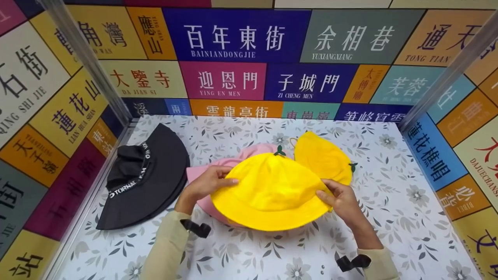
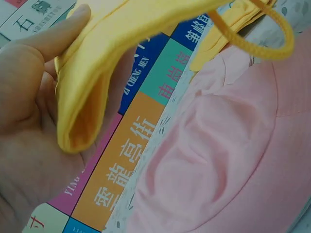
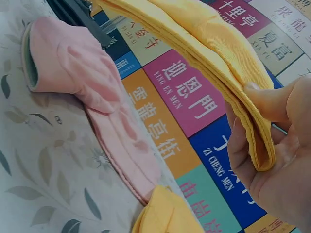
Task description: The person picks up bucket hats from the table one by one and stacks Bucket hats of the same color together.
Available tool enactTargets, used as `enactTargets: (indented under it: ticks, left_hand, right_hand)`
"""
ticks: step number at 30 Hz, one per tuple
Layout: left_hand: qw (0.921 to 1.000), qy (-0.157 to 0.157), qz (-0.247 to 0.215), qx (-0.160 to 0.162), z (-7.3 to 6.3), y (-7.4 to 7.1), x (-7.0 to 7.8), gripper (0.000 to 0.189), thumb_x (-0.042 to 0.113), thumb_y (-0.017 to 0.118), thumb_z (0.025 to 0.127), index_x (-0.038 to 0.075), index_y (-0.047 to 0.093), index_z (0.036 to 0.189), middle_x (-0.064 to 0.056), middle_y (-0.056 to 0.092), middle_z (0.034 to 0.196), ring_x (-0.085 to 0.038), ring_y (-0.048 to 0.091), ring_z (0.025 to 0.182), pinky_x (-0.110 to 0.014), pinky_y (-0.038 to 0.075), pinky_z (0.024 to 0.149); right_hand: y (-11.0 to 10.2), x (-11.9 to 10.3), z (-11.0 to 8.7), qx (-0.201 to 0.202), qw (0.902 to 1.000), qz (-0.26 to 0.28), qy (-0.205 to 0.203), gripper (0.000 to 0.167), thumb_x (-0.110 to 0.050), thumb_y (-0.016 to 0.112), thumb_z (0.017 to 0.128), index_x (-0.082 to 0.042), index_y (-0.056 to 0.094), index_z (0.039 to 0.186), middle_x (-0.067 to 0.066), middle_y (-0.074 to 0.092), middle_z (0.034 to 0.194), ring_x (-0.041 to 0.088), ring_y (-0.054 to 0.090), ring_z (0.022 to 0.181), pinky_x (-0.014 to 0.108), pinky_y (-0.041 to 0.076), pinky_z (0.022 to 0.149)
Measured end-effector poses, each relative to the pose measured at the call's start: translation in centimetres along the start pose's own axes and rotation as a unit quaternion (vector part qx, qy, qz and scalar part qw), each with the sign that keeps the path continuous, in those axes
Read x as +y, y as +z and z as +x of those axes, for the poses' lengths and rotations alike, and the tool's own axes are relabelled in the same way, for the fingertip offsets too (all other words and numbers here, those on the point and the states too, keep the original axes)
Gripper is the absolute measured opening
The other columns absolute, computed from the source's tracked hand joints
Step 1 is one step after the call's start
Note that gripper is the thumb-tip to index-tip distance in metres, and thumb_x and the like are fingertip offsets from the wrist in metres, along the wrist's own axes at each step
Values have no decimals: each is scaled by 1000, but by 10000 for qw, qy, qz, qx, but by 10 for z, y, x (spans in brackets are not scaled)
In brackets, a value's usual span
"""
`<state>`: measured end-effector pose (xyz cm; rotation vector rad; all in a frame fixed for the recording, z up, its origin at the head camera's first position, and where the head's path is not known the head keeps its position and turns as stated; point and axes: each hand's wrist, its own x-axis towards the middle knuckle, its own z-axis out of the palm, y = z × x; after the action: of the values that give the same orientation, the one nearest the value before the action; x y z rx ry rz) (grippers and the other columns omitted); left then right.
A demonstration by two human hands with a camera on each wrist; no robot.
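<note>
A yellow bucket hat (image 1: 268, 186) with a small green leaf sprout on its crown is held up flattened between both hands. My left hand (image 1: 206, 182) pinches its left end, thumb in front and fingers behind. At the opposite end my right hand (image 1: 342, 200) pinches the brim the same way. The left wrist view shows the folded brim (image 2: 80, 116) in the left palm and a yellow cord loop (image 2: 272, 46) hanging below. Behind and below the held hat lies a pink hat (image 1: 202, 173), partly covered by it in the head view.
A second yellow hat (image 1: 321, 159) with a green sprout lies at the back right. On the left a black wide-brimmed hat (image 1: 167, 171) with white lettering lies folded. The leaf-patterned table (image 1: 249, 256) is walled by panels of coloured signs (image 1: 237, 35).
</note>
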<state>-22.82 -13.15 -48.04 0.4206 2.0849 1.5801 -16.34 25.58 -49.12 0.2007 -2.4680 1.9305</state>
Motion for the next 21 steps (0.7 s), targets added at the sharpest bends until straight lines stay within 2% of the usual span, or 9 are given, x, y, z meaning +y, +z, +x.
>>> enactTargets:
  ticks: [2, 4, 6, 9, 11, 14, 17, 19, 21]
  left_hand:
    - [9991, 135, -402, 8, -2, -1, -6, 37, 28, 69, 95, 11, 67, 128, -4, 72, 113, -18, 68, 90, -26, 58, 88]
    - [9939, 280, -1070, -5, -5, 0, -13, 39, 22, 65, 98, 5, 62, 132, -4, 71, 114, -17, 68, 91, -26, 58, 88]
    - [9829, 400, -1795, 40, -7, 4, -21, 41, 18, 60, 100, 0, 57, 136, -4, 70, 115, -16, 68, 92, -26, 58, 89]
    - [9601, 453, -2751, 197, -11, 11, -33, 42, 12, 56, 101, -2, 51, 140, -4, 69, 116, -16, 68, 95, -28, 58, 91]
    - [9501, 427, -3066, 387, -13, 15, -40, 42, 11, 55, 100, -2, 52, 140, -4, 68, 115, -16, 68, 96, -28, 58, 91]
    - [9394, 399, -3332, 702, -15, 21, -47, 40, 12, 56, 100, -1, 55, 138, -4, 69, 114, -17, 67, 97, -28, 58, 91]
    - [9197, 479, -3770, 990, -16, 25, -50, 33, 14, 55, 101, 2, 61, 131, -4, 69, 113, -16, 66, 98, -28, 57, 91]
    - [9062, 585, -4057, 1040, -18, 28, -53, 28, 14, 52, 103, 4, 61, 127, -4, 68, 112, -16, 64, 99, -28, 56, 92]
    - [9005, 608, -4183, 1021, -19, 30, -56, 25, 11, 51, 103, 5, 60, 125, -4, 66, 112, -16, 63, 99, -28, 56, 93]
  right_hand:
    - [2, 2, 1, 203, 9994, -2, 279, 32, 0, 66, 94, 11, 63, 124, -10, 71, 102, 7, 68, 90, 19, 57, 79]
    - [5, 5, 1, 357, 9981, 36, 502, 33, 0, 66, 93, 11, 62, 124, -11, 71, 102, 6, 67, 91, 18, 57, 80]
    - [8, 8, 2, 443, 9967, 102, 665, 33, 1, 66, 93, 11, 62, 125, -12, 70, 101, 6, 67, 91, 18, 56, 80]
    - [11, 12, 3, 466, 9953, 215, 822, 34, 1, 65, 94, 11, 61, 126, -10, 70, 102, 6, 67, 93, 18, 56, 81]
    - [14, 14, 4, 443, 9948, 269, 876, 34, 1, 65, 94, 11, 61, 126, -5, 70, 105, 7, 67, 93, 18, 57, 81]
    - [17, 17, 5, 433, 9940, 272, 962, 35, 0, 66, 94, 10, 61, 127, 2, 70, 110, 7, 66, 93, 18, 57, 82]
    - [21, 20, 5, 467, 9926, 315, 1080, 37, -3, 67, 94, 10, 60, 128, 6, 70, 112, 7, 66, 92, 18, 56, 82]
    - [23, 22, 6, 508, 9910, 372, 1184, 39, -5, 67, 94, 9, 60, 129, 7, 70, 112, 7, 66, 92, 18, 56, 82]
    - [25, 24, 6, 492, 9895, 448, 1282, 40, -7, 68, 94, 8, 59, 131, 8, 70, 115, 7, 67, 93, 18, 56, 82]
